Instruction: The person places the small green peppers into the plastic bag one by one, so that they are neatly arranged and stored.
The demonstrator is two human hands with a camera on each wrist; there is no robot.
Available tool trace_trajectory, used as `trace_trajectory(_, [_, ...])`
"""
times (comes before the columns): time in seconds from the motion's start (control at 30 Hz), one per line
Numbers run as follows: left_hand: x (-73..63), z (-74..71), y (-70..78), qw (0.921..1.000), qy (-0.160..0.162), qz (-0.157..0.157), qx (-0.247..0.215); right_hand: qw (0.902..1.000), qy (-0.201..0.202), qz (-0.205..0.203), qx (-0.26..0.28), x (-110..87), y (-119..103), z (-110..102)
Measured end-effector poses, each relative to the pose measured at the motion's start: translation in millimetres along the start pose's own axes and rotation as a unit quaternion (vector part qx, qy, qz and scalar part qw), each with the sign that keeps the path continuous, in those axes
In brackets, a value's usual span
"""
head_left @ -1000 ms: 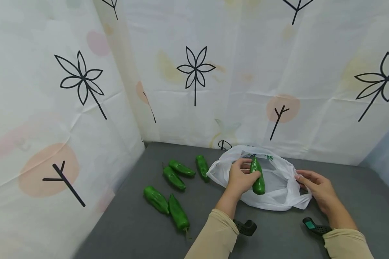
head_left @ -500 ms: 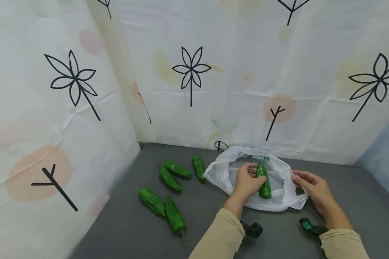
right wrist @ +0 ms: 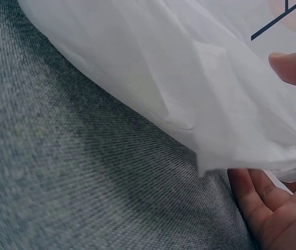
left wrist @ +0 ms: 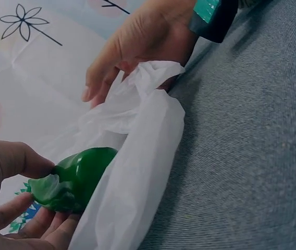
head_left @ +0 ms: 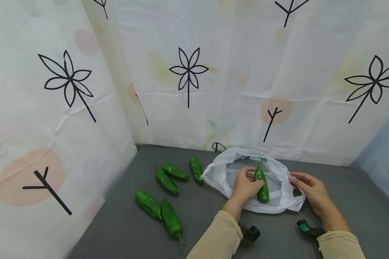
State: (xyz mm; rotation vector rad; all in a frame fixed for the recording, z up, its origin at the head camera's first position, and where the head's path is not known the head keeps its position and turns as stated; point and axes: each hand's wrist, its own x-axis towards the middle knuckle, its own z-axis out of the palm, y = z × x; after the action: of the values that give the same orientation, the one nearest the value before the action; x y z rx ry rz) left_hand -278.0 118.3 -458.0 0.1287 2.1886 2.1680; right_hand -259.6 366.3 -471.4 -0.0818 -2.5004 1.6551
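In the head view, a white plastic bag (head_left: 218,176) lies with its mouth spread wide on the dark grey table. My left hand (head_left: 245,185) pinches a glossy green pepper (head_left: 262,189) between thumb and fingers, over the bag's mouth. The left wrist view has the pepper (left wrist: 85,177) beside the bag's white rim (left wrist: 143,151), which hides part of it. At the bag's right edge, my right hand (head_left: 314,190) holds the plastic. Up close, its fingers (right wrist: 252,192) curl under the bag's edge (right wrist: 242,130), and the thumb stands apart from the plastic.
Several more green peppers lie left of the bag: one pepper (head_left: 196,171) near its left corner, a pair with an upper pepper (head_left: 175,171) behind, and another pair with a front pepper (head_left: 171,219). A patterned white cloth (head_left: 188,122) rises behind the table (head_left: 207,223).
My left hand has moved slightly right and down with the pepper, staying over the bag's mouth. The right hand keeps its place at the bag's edge. The whole head view has shifted a little.
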Motion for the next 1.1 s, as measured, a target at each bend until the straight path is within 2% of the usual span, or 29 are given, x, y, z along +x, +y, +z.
trace_trajectory(0.23, [-2.5, 3.6, -3.3, 1.0000, -0.005, 0.003, 0.006, 0.9999, -0.007, 0.007, -0.003, -0.4, -1.9, -1.7])
trace_trajectory(0.47, [-3.7, 5.2, -4.4, 0.9994, -0.024, 0.014, 0.020, 0.9999, -0.010, 0.010, -0.006, 0.5, -2.3, -1.6])
trace_trajectory(0.7, [-4.4, 2.2, -5.7, 0.9981, -0.044, 0.014, 0.041, 0.9999, -0.007, 0.011, -0.011, 0.9, -2.7, -0.6])
trace_trajectory(0.97, [-2.4, -1.9, -3.5, 0.9974, -0.051, 0.010, 0.049, 0.9999, -0.006, 0.012, -0.006, 2.3, -3.0, -0.4])
trace_trajectory(1.1, [-3.3, -4.6, -1.4, 0.9955, -0.066, 0.014, 0.066, 0.9998, -0.006, 0.017, -0.010, 3.3, -2.1, -0.4])
